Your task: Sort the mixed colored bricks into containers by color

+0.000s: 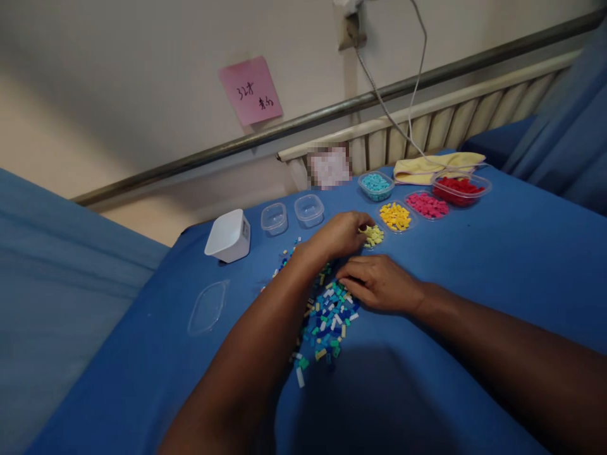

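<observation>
- The pile [332, 316] is partly covered by the left arm [265, 335].
- Beyond the pile, pale-yellow bricks [374, 236] are partly hidden by the left hand [344, 234].
- Beyond the pile, a card [331, 169] is blurred.

Left forearm [263, 338] bars brick pile [329, 319]; cloth [512, 265] beyond right forearm [484, 335] open.

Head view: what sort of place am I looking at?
Probably a curtained-off indoor corner used for tabletop work: a blue curtain hangs at the left, a power socket sits on the wall, and small coloured bricks lie on a blue surface.
</observation>
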A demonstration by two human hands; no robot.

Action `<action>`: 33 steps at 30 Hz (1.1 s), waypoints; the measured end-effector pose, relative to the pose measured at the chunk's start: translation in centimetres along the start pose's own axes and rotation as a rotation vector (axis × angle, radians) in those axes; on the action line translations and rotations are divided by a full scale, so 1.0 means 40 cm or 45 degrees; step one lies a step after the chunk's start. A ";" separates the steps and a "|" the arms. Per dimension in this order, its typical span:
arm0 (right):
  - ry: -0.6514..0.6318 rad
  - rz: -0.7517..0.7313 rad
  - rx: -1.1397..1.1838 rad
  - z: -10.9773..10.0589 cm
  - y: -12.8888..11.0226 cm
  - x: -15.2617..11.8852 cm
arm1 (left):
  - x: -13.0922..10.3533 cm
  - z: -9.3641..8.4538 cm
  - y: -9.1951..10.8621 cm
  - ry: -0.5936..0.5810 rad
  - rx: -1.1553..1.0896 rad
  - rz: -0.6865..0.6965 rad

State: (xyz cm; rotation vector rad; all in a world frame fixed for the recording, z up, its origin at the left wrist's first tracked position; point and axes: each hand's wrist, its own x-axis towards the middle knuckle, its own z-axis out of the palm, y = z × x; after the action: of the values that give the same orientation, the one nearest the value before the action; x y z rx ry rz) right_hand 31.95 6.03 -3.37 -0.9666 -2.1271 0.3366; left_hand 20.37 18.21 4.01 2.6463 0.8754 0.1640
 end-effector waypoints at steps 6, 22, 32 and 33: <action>0.228 0.335 0.223 -0.002 0.017 0.006 | -0.155 -0.055 -0.085 0.086 -0.121 -0.139; -0.061 0.010 0.042 0.016 0.013 0.003 | -0.417 -0.012 -0.109 0.266 0.027 -0.154; -0.002 0.075 -0.026 0.009 0.016 0.003 | -0.385 0.010 -0.085 0.077 0.312 -0.145; 0.033 0.113 -0.019 0.008 0.016 0.003 | -0.384 0.010 -0.084 0.069 0.328 -0.133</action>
State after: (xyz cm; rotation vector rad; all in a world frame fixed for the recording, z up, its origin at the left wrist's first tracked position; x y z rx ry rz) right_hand 32.02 6.58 -3.86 -1.0710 -2.0699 0.3505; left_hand 6.25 11.45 2.42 2.8330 1.1178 0.1035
